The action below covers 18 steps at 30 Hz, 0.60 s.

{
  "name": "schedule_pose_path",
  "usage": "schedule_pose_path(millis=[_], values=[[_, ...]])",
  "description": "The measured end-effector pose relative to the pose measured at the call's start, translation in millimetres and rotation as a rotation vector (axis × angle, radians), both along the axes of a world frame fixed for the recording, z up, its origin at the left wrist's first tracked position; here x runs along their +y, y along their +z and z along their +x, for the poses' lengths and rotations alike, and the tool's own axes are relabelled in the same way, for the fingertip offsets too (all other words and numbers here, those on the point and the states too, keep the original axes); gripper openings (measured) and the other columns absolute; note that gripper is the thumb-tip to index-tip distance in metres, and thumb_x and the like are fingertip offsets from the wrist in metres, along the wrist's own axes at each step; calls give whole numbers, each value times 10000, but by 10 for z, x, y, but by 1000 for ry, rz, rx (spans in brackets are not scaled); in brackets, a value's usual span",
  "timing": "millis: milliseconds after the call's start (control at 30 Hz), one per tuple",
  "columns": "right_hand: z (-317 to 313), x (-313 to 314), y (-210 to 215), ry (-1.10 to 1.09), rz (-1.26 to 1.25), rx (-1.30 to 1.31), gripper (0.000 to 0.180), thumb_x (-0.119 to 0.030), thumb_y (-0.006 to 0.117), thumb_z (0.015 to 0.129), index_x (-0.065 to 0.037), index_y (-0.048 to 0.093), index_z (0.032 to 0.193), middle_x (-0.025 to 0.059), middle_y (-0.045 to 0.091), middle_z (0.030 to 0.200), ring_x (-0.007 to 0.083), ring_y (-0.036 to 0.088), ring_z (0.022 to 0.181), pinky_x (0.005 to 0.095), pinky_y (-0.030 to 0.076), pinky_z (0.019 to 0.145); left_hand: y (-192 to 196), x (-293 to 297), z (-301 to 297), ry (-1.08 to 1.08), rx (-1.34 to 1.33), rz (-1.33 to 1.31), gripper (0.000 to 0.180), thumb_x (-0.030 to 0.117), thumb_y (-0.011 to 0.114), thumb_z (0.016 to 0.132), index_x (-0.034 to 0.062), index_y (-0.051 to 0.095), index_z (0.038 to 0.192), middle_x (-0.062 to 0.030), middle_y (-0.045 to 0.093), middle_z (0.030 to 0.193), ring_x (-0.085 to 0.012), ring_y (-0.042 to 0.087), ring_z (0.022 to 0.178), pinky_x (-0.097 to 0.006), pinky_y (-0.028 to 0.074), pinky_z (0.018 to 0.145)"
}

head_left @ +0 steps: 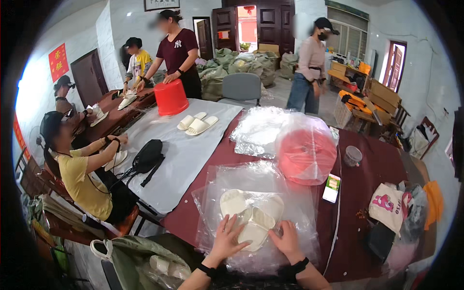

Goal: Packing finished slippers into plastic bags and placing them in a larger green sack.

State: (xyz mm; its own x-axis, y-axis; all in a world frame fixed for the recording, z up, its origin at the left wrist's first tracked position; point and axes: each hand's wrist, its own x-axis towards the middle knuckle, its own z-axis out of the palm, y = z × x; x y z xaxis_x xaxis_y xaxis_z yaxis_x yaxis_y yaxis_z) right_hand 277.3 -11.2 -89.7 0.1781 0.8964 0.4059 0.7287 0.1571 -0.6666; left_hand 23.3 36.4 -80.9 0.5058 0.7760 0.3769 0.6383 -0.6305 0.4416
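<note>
Cream-white, open-toed slippers with textured footbeds (256, 236) lie overlapped on the near part of a dark-red covered table (360, 208), amid layered sheets of clear plastic film (241, 174). The person's left hand (228, 241) is spread wide at the slippers' near left, fingers parted; the right hand (288, 241) curves loosely at their near right, thumb and fingers apart — neither is closed in a firm grip. Progress, judged from the arrangement: the slippers are gathered together, but handling appears unfinished, with both hands at them; whether the film encloses them cannot be told. Farther off stands a red, rounded tub under clear plastic (307, 154). At far left, a second cream-white pair (198, 124) rests on a grey-white sheet (183, 164) — no film visible over it. At near left, an olive-green fabric sack (130, 256) holds pale footwear (169, 267), apparently within clear film.
</note>
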Motion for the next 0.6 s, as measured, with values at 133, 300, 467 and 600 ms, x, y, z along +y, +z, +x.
schedule_pose_path(millis=[133,300,467,600], values=[[-24,-31,4,-21,-2,8,343,-268,774,781,-26,579,926,153,583,920,354,544,906,441,442,809,-63,-28,-23,-12,-125,-58,600,417,818,757,166,661,1279,-103,361,1569,-402,248,1467,-516,313,1147],[-18,-43,2,-12,-8,28,356,-282,777,781,-28,567,913,151,571,911,351,537,898,441,438,804,-77,-33,-19,-10,-164,-29,580,424,812,759,131,684,1242,-121,403,1537,-413,286,1442,-509,325,1138],[-23,-2,-64,17,-12,30,367,-284,785,765,-30,555,896,143,552,892,351,524,881,449,429,788,-118,-26,-46,14,-184,-4,571,417,808,771,133,678,1249,-116,401,1540,-405,291,1443,-500,327,1139],[8,-11,-113,24,40,53,366,-270,784,754,-30,548,897,147,544,897,355,512,887,452,423,795,-124,-18,-23,-13,-182,-28,596,427,805,786,169,651,1300,-104,381,1557,-384,258,1465,-501,313,1153]])
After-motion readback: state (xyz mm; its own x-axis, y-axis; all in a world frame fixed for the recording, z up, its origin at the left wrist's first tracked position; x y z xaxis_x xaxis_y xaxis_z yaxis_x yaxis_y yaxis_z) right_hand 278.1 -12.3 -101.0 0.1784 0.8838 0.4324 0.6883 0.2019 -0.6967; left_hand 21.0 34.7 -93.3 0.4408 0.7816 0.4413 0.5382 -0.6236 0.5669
